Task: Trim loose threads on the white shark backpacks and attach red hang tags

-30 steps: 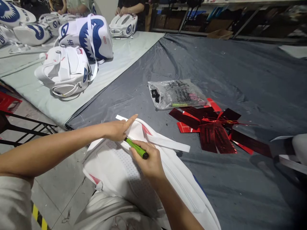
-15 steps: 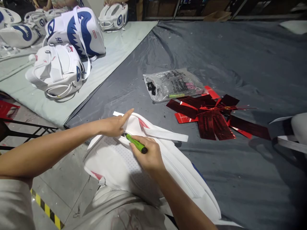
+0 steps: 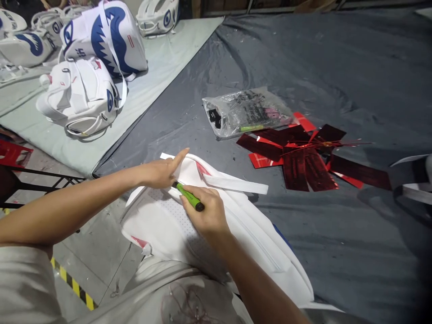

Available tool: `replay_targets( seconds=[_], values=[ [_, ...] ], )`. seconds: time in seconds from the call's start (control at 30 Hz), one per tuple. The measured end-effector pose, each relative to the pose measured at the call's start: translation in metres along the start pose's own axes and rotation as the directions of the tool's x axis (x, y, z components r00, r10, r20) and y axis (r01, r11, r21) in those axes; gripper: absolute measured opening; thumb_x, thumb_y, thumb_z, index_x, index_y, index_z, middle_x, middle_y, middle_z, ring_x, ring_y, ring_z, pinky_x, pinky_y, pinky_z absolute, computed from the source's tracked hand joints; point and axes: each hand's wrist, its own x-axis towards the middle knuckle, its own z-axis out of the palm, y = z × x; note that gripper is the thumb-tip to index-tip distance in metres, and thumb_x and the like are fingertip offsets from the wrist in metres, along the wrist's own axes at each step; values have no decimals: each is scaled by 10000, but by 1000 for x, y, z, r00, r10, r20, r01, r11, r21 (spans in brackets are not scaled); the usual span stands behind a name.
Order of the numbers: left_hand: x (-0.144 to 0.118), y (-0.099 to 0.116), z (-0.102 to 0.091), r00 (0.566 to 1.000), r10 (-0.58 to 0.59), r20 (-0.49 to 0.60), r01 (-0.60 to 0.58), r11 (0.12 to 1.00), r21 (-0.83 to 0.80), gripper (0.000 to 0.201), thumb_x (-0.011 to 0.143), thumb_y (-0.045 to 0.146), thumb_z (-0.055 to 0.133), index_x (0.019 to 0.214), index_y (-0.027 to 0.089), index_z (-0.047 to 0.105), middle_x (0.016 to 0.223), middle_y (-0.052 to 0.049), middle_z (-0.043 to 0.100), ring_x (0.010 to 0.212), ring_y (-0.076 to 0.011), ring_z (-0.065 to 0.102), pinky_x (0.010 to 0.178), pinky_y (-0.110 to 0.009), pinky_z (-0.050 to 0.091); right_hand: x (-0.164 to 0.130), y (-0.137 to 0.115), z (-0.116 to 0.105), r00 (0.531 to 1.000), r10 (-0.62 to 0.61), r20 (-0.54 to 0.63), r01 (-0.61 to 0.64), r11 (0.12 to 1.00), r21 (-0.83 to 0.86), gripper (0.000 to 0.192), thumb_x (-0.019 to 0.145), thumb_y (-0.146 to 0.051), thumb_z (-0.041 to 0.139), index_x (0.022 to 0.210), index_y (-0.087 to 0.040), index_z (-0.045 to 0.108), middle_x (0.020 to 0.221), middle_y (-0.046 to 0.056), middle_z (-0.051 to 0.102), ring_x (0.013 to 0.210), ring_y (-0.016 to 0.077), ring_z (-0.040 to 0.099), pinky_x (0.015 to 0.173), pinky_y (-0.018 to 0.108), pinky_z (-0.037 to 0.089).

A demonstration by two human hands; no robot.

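A white backpack lies tilted across my lap and the table edge, its dotted back panel facing up. My left hand is at its top end, index finger stretched along the edge and the other fingers curled on the fabric. In my right hand is a green marker with a black end. Its dark tip points into the seam right beside my left fingers, and whether it touches the fabric is hidden. A loose white strap sticks out to the right over the table.
On the grey table cover lie a clear plastic bag with small items inside and a bundle of dark red tags. White and blue backpacks stand on the pale cover at left. Another white bag shows at right.
The view has tilted down slightly, so the table things sit higher. My right hand and the marker have shifted a little relative to the backpack; both holds stay the same.
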Motion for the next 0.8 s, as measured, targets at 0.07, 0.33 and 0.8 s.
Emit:
replay_targets(
  seconds=[0.07,0.33,0.8],
  values=[
    [0,0,1,1000,0,-18,0,1000,1,937,909,262,443,1543,205,-245,1249,-142,620,922,-208,635,758,-270,465,1,-1,1,1000,-9,1,9,999,-34,190,873,-233,660,1042,-223,746,961,39,779,849,220,714,834,366,470],
    [1,0,3,1000,-15,-24,15,1000,-15,915,913,243,422,1547,235,-237,1371,-156,559,1096,-245,629,861,-309,496,4,0,2,995,91,36,-95,985,146,185,849,-236,666,1010,-223,756,967,34,778,867,221,709,838,346,495],
    [14,-32,46,925,58,-377,-125,980,-155,752,904,300,308,1605,295,36,1379,-80,620,1026,-230,701,825,-308,527,10,-6,6,937,287,198,-340,875,345,219,781,-350,726,969,-253,785,775,-21,740,691,150,659,671,242,505]
  ],
)
